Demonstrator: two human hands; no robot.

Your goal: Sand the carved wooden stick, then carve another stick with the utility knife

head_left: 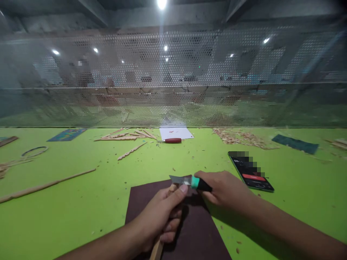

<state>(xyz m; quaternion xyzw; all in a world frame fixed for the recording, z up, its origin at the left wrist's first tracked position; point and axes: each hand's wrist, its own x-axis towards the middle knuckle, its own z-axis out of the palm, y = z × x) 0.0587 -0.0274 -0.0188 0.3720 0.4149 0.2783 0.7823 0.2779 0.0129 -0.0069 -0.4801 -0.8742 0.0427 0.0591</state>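
Observation:
My left hand [166,211] is closed around a wooden stick [156,249], whose carved upper end shows past the fingers. In my right hand [221,186] is a carving knife [201,183] with a black and green handle. Its blade lies across the top end of the stick, pointing left. The left thumb rests against the blade, near its back. Both hands are above a dark brown sheet [200,231] on the green table [94,216].
A phone [252,171] lies to the right. Farther back are a red-handled tool [172,140], white paper [177,133], carved sticks [121,136], wood shavings [241,138] and a dark green strip [295,143]. A long stick [48,185] lies left. A perforated screen [173,72] stands behind.

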